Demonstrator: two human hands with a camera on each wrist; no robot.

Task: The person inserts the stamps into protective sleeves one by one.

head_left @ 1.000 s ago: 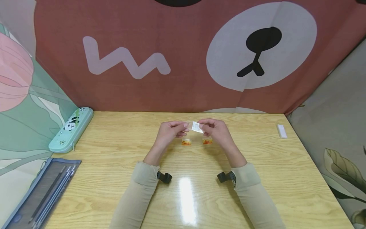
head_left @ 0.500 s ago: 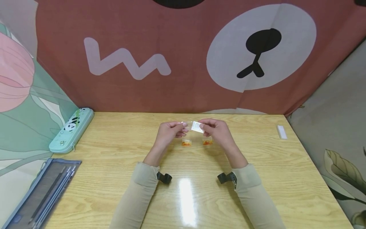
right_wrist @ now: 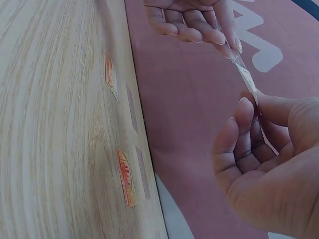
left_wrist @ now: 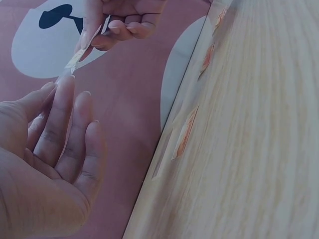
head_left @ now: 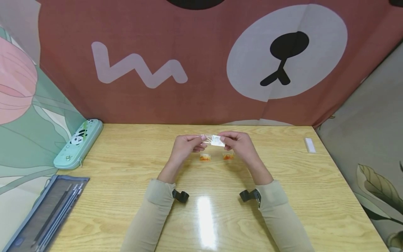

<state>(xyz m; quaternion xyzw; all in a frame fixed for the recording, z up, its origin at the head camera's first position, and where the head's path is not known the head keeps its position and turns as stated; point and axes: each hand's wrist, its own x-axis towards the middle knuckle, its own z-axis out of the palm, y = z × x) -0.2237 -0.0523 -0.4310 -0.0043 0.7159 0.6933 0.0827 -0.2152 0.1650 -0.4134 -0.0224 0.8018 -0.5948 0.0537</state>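
Above the table, both hands hold a small white card joined to a clear plastic sleeve. My left hand pinches the clear end between thumb and index finger. From the other side, my right hand pinches the white end with its thumb on top. Seen edge-on in the right wrist view, the card spans the gap between the fingertips. Whether the card sits inside the sleeve I cannot tell. Below the hands, two small orange-printed pieces lie on the table, a left piece and a right piece.
A mint pencil case with a panda print lies at the table's left edge. Nearer the person is a mesh zip pouch with several pencils. A white eraser-like block lies far right. Patterned cloth hangs behind the wooden table.
The white card has levelled slightly between the hands. The clear plastic beside it now looks stretched flatter and catches more light. Both hands stay in nearly the same place.
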